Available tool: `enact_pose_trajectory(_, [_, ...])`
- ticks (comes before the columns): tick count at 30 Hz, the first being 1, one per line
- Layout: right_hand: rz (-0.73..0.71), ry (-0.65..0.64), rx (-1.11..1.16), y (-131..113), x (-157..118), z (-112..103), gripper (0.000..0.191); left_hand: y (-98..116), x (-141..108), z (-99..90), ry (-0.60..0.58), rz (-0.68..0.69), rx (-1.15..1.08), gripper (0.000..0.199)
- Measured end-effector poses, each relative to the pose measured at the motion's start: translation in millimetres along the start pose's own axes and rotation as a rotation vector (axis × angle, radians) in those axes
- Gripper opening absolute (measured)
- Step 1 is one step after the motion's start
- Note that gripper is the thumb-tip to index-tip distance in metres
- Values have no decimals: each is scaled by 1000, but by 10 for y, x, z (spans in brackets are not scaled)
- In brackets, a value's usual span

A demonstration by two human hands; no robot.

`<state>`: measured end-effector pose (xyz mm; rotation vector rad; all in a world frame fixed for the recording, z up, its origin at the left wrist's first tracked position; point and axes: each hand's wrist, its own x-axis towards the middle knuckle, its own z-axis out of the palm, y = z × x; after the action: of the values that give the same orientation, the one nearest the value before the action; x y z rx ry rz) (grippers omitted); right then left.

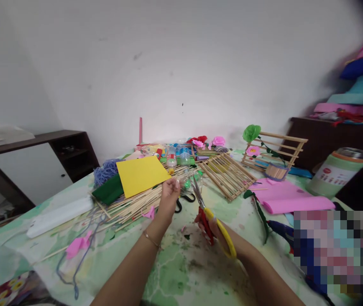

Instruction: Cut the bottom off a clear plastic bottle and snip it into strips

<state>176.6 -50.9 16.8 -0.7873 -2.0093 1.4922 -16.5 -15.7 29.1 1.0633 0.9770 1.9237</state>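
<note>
My right hand [208, 225] grips scissors [202, 205] with red and yellow handles, their blades pointing up and away from me. Close by on the left, my left hand [170, 193] is closed with its fingertips pinched together; what they hold, if anything, I cannot make out. A yellow sheet [141, 175] lies just beyond that hand, its right corner near the fingers. Under and beside it spread thin wooden sticks [137, 208]. Another pair of scissors with black handles [188, 198] rests on the table between my hands, partly hidden.
Clear bottles [171, 156] and paper flowers stand at the back. A stick lattice [229, 176], a small wooden rack [283, 138], pink paper [283, 197] and a green jar [337, 172] occupy the right. Purple yarn [105, 172] and a dark green roll [108, 190] lie left.
</note>
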Motion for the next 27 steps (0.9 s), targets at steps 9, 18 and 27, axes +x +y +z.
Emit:
enact_pose_trajectory(9, [19, -19, 29, -6, -8, 36, 77, 78, -113, -62, -245, 315, 588, 52])
enact_pose_trajectory(18, [12, -142, -26, -27, -53, -94, 74, 134, 26, -154, -320, 277, 571, 57])
enact_pose_trajectory(27, [23, -133, -83, -53, -50, -114, 81, 121, -91, -131, -277, 523, 895, 54])
